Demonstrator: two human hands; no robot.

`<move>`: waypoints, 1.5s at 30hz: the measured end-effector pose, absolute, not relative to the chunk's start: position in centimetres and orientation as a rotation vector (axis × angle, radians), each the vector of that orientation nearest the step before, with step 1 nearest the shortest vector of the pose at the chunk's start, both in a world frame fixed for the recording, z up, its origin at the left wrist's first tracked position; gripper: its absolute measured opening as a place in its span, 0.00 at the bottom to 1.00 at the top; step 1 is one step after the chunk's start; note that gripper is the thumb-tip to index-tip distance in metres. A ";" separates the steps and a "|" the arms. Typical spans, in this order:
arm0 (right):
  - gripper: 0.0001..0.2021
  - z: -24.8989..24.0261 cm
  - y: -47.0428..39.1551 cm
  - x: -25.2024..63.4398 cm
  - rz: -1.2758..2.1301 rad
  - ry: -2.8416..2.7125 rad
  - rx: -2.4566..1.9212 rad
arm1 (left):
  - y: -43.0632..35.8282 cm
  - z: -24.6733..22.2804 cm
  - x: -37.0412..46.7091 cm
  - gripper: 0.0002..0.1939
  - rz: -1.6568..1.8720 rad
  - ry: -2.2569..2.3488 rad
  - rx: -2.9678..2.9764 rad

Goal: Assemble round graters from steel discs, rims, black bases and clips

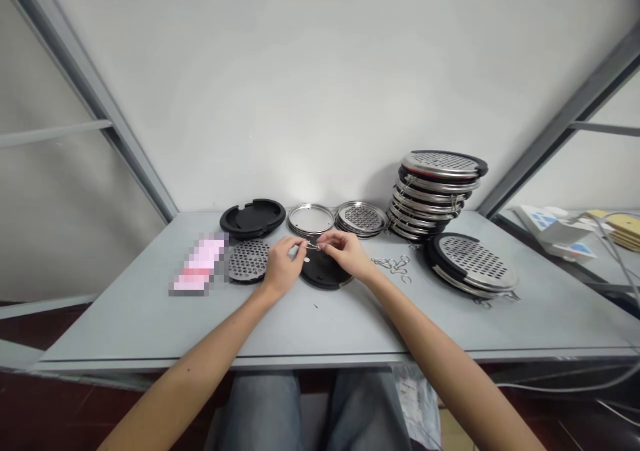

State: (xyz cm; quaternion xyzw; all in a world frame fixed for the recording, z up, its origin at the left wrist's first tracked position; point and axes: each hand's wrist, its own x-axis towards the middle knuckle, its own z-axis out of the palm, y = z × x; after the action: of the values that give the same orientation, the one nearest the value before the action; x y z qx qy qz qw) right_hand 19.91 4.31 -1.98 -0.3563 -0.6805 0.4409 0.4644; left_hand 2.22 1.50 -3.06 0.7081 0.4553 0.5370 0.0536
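Observation:
Between my two hands is a small silvery wire clip (313, 245), pinched at its left end by my left hand (287, 261). My right hand (345, 250) has thumb and forefinger closed on the other end. Just below them a round black plate (325, 272) lies flat on the table, partly covered by my hands. To the right of my right hand lies a loose heap of similar wire clips (393, 264). A dark perforated disc (247, 260) rests beside my left hand.
Behind my hands are black rings (254, 218), plain metal discs (311, 218) and perforated metal discs (361, 218). A tall stack of assembled discs (437, 194) stands back right, with a lower stack (473, 268) before it. A blurred pink item (200, 264) lies left on the grey table (150, 324).

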 end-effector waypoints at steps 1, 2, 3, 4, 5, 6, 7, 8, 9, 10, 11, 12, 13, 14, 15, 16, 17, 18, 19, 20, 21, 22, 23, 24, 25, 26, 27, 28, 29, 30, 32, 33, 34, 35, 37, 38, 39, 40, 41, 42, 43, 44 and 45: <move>0.09 -2.0 4.3 19.9 1.087 -1.670 -0.880 | 1.5 -3.0 2.3 0.08 1.635 1.383 2.133; 0.09 -2.0 4.2 19.9 1.090 -1.669 -0.885 | 1.5 -3.0 2.3 0.08 1.637 1.379 2.110; 0.09 -1.9 4.2 19.9 1.094 -1.670 -0.888 | 1.4 -3.0 2.4 0.08 1.642 1.371 2.085; 0.09 -1.9 4.2 19.9 1.098 -1.671 -0.886 | 1.4 -3.0 2.4 0.08 1.647 1.361 2.065; 0.08 -1.9 4.2 19.9 1.101 -1.670 -0.881 | 1.3 -3.0 2.5 0.08 1.651 1.350 2.051; 0.08 -1.9 4.1 19.8 1.104 -1.669 -0.874 | 1.3 -2.9 2.6 0.08 1.656 1.340 2.044; 0.08 -1.9 4.1 19.8 1.107 -1.667 -0.868 | 1.2 -2.9 2.6 0.08 1.660 1.333 2.042; 0.08 -1.9 4.1 19.8 1.110 -1.663 -0.864 | 1.2 -3.0 2.7 0.08 1.666 1.328 2.040; 0.08 -1.9 4.1 19.8 1.111 -1.659 -0.863 | 1.2 -2.9 2.7 0.08 1.671 1.324 2.039; 0.08 -1.9 4.1 19.8 1.111 -1.657 -0.864 | 1.2 -2.9 2.7 0.08 1.674 1.323 2.034; 0.09 -1.9 4.1 19.8 1.110 -1.658 -0.868 | 1.1 -2.9 2.7 0.09 1.678 1.322 2.027; 0.09 -1.8 4.1 19.8 1.108 -1.658 -0.874 | 1.1 -2.9 2.7 0.09 1.680 1.321 2.019; 0.09 -1.8 4.1 19.8 1.107 -1.658 -0.882 | 1.1 -2.8 2.6 0.09 1.684 1.320 2.010; 0.10 -1.7 4.0 19.8 1.105 -1.659 -0.892 | 1.1 -2.8 2.6 0.09 1.691 1.319 2.001; 0.10 -1.6 4.0 19.8 1.099 -1.659 -0.901 | 1.1 -2.7 2.6 0.09 1.707 1.316 1.991; 0.10 -1.6 3.9 19.8 1.089 -1.662 -0.906 | 1.1 -2.7 2.5 0.09 1.727 1.313 1.982; 0.11 -1.5 3.9 19.8 1.074 -1.667 -0.907 | 1.1 -2.6 2.5 0.09 1.747 1.310 1.976; 0.11 -1.5 3.8 19.8 1.056 -1.672 -0.905 | 1.1 -2.6 2.4 0.09 1.764 1.307 1.973; 0.12 -1.5 3.8 19.8 1.037 -1.679 -0.900 | 1.1 -2.6 2.4 0.09 1.778 1.302 1.973; 0.12 -1.5 3.8 19.8 1.020 -1.684 -0.895 | 1.1 -2.6 2.4 0.09 1.784 1.298 1.975; 0.12 -1.5 3.8 19.8 1.005 -1.688 -0.892 | 1.1 -2.6 2.4 0.09 1.782 1.295 1.977; 0.12 -1.6 3.8 19.7 0.988 -1.688 -0.893 | 1.1 -2.6 2.4 0.09 1.773 1.293 1.975; 0.12 -1.6 3.8 19.7 0.971 -1.681 -0.898 | 1.1 -2.6 2.4 0.09 1.761 1.292 1.971; 0.12 -1.7 3.9 19.8 0.956 -1.672 -0.904 | 1.1 -2.6 2.4 0.09 1.743 1.289 1.967; 0.12 -1.8 4.0 19.8 0.943 -1.659 -0.911 | 1.1 -2.6 2.5 0.09 1.718 1.281 1.968; 0.13 -1.8 4.1 19.8 0.933 -1.642 -0.916 | 1.1 -2.7 2.6 0.08 1.688 1.267 1.976; 0.13 -1.9 4.2 19.9 0.928 -1.625 -0.919 | 1.1 -2.7 2.6 0.08 1.660 1.247 1.991; 0.14 -2.0 4.3 20.0 0.927 -1.611 -0.918 | 1.0 -2.8 2.7 0.07 1.632 1.223 2.011; 0.14 -2.0 4.4 20.0 0.930 -1.600 -0.916 | 1.0 -2.8 2.8 0.07 1.604 1.198 2.036; 0.15 -2.1 4.5 20.1 0.937 -1.590 -0.911 | 0.9 -2.9 2.9 0.06 1.579 1.174 2.060; 0.15 -2.1 4.7 20.2 0.963 -1.574 -0.896 | 0.8 -2.9 3.0 0.05 1.544 1.136 2.103; 0.14 -2.1 4.7 20.2 0.981 -1.567 -0.883 | 0.7 -2.9 3.0 0.05 1.533 1.121 2.122; 0.14 -2.0 4.7 20.3 1.000 -1.560 -0.868 | 0.6 -2.9 3.0 0.05 1.529 1.109 2.141; 0.14 -2.0 4.7 20.3 1.021 -1.553 -0.854 | 0.6 -2.8 2.9 0.05 1.534 1.102 2.158; 0.14 -1.9 4.6 20.3 1.071 -1.534 -0.830 | 0.5 -2.7 2.8 0.05 1.551 1.091 2.182; 0.14 -1.8 4.5 20.3 1.101 -1.524 -0.821 | 0.5 -2.6 2.8 0.05 1.560 1.089 2.188; 0.14 -1.7 4.5 20.3 1.134 -1.514 -0.814 | 0.5 -2.6 2.7 0.06 1.571 1.087 2.188; 0.14 -1.7 4.4 20.3 1.169 -1.502 -0.806 | 0.5 -2.6 2.6 0.07 1.581 1.088 2.187; 0.14 -1.6 4.4 20.3 1.206 -1.492 -0.798 | 0.6 -2.6 2.6 0.09 1.588 1.090 2.188; 0.14 -1.6 4.4 20.3 1.243 -1.482 -0.789 | 0.6 -2.6 2.5 0.11 1.596 1.093 2.193; 0.14 -1.6 4.3 20.3 1.279 -1.471 -0.780 | 0.6 -2.6 2.5 0.12 1.601 1.095 2.205; 0.14 -1.6 4.3 20.3 1.314 -1.457 -0.770 | 0.7 -2.6 2.4 0.13 1.604 1.093 2.224; 0.14 -1.6 4.3 20.3 1.351 -1.438 -0.761 | 0.7 -2.6 2.4 0.14 1.604 1.086 2.250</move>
State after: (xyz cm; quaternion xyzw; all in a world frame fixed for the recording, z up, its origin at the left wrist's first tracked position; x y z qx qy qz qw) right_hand 20.32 4.30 -1.64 -0.3135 -0.5923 0.5564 0.4911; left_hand 2.40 0.70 -2.59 0.7550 0.3644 0.5383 0.0864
